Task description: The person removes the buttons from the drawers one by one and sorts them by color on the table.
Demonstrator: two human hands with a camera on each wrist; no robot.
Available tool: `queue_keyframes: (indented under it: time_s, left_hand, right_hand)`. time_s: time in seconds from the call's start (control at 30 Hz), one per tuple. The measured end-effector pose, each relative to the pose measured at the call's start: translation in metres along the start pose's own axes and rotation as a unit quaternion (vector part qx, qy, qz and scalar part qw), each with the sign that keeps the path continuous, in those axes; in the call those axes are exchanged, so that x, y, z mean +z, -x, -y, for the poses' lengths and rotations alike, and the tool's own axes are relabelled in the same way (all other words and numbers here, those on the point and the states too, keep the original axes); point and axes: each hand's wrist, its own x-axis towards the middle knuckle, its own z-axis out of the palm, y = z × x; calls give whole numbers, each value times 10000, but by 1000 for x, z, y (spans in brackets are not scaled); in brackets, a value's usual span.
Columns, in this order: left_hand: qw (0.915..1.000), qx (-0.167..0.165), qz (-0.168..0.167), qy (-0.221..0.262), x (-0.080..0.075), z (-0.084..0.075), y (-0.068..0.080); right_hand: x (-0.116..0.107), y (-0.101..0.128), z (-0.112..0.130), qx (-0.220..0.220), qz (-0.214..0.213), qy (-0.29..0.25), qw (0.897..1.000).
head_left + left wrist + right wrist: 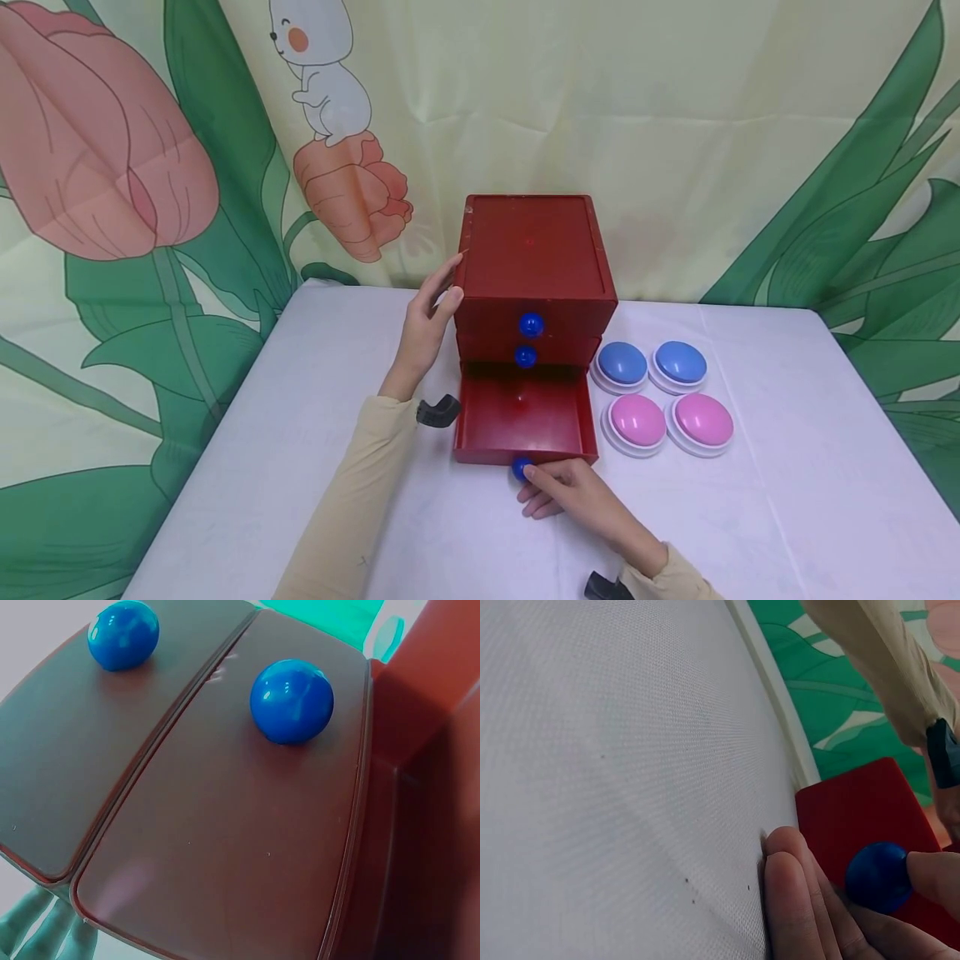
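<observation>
Pinching blue knob [520, 467] of pulled-out bottom drawer [523, 417] with right hand [570, 492]; left hand [427, 327], fingers seemingly straight, pressed against red chest [534, 250] side on table [300, 467].

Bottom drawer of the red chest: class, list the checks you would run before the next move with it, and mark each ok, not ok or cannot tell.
1. Bottom drawer pulled out: ok.
2. Right hand pinches its blue knob: ok.
3. Left hand steadies the red chest: ok.
4. Upper two drawers closed: ok.
5. Drawer holds nothing: ok.
6. Four dome buttons lie apart from the drawer: ok.
</observation>
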Motion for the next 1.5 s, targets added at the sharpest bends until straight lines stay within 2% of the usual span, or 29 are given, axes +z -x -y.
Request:
queue_keyframes:
  time_s: [1.27,1.5]
  left_hand:
    - [9999,5,-4,141,-1,2,-1]
    - [9999,-39,-6,145,0,2,-2]
  right_hand:
    - [-14,-19,11,-36,6,315,9995]
    - [-17,-23,10,-68,-155,198,9997]
